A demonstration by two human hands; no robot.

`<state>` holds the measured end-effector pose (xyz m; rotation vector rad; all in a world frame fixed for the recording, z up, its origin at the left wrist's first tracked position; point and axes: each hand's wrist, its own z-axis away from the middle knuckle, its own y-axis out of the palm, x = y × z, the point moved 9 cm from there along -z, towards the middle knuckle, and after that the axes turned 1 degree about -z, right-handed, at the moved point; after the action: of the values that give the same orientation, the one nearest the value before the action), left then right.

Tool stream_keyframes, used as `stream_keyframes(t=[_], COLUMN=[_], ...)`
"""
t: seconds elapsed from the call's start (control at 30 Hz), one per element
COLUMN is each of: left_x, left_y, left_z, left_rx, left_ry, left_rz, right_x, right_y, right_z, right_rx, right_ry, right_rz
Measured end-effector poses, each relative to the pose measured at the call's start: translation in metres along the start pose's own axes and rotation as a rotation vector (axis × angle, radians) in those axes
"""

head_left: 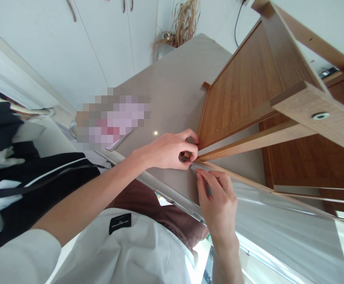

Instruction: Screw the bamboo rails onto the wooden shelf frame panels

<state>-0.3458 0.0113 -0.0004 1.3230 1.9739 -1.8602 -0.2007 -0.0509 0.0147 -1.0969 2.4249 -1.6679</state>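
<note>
A brown wooden furniture frame, with flat panels and slats, lies on its side on a grey tabletop. At its near lower corner, my left hand is closed, its curled fingers gripping the wood and its thumb beside the joint. My right hand is just to the right and below, thumb and forefinger pinched on a thin metal piece that meets the corner. Fingers partly cover this piece, so its exact kind is unclear. A round metal insert shows in the frame's raised wooden end.
A blurred-out pinkish item lies on the tabletop to the left. Dried plants stand at the back by white cupboards. Dark clothes are at the left; sheer white fabric hangs at the right.
</note>
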Motion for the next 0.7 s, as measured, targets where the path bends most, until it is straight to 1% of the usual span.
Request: stream_keyframes(t=[0.07,0.17,0.37,0.43,0.57,0.7], left_x=[0.0,0.0,0.0,0.0,0.001,0.001], left_y=[0.0,0.0,0.0,0.001,0.0,0.0], left_z=[0.0,0.0,0.0,0.001,0.001,0.001], left_rx=[0.001,-0.003,0.002,0.006,-0.005,-0.009], left_ry=[-0.001,0.002,0.008,0.011,0.02,0.025], left_rz=[0.007,0.014,0.035,0.038,0.043,0.041], right_x=[0.007,0.017,0.029,0.033,0.036,0.028], right_y=[-0.001,0.0,0.002,0.002,0.0,0.0], right_z=[-0.002,-0.005,-0.017,-0.02,-0.023,-0.02], right_rx=[0.017,0.085,0.256,0.296,0.3,0.263], right_ry=[-0.067,-0.179,-0.307,-0.34,-0.372,-0.341], right_rz=[0.044,0.107,0.207,0.224,0.222,0.186])
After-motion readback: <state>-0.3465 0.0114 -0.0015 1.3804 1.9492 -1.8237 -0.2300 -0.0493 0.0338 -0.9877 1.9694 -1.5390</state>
